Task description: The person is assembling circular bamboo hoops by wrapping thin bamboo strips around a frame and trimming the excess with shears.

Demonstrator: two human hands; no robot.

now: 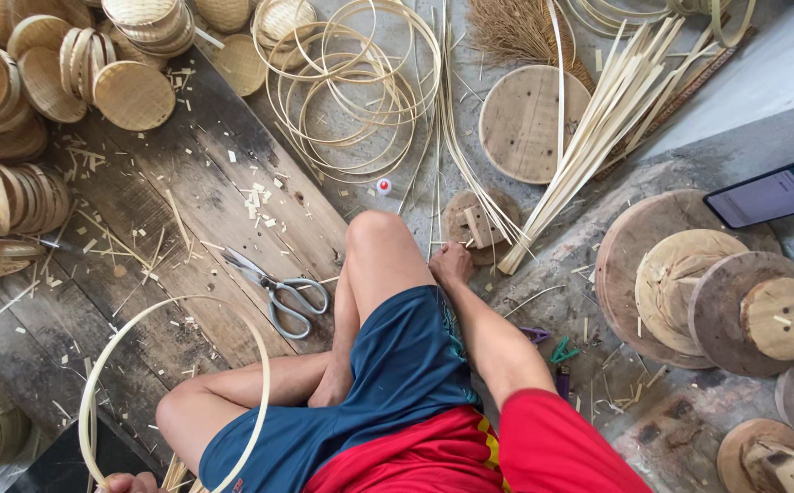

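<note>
While the left hand (pixel 128 481) grips a bamboo hoop (pixel 178 383), the right hand (pixel 452 265) touches loose strips (pixel 598 128). Right grip: cannot tell

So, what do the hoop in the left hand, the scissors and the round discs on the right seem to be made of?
The hoop, held by the left hand, looks like a thin split bamboo strip: pale, matte, bent round. The scissors seem to be metal, grey and slightly shiny, handles included. The round discs look like raw wood: brown, unvarnished, with grain and cracks.
</note>
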